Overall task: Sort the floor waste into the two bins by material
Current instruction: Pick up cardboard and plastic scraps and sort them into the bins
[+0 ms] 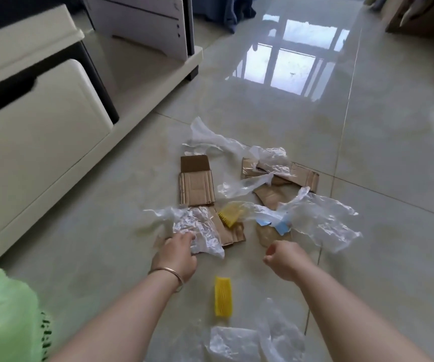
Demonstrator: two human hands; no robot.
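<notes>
Reaching over scattered floor waste | left hand [176, 253] pinches crinkled plastic film [200, 228] at 9 o'clock of the pile, atop cardboard [230, 235] | right hand [285, 258] clenched, empty | lift film alone, leaving cardboard | green-bagged bin [4, 314] at 8 o'clock

Green bag [4, 314] cut off, perhaps a bin.

Two bare forearms are seen, with no sleeve shown on either. A thin, plain metal bangle [170, 273] with a rose-gold tone is worn round the wrist of the left hand [176, 254]. Nothing is worn on the wrist of the right hand [285, 258]. Any rings cannot be made out.
</notes>
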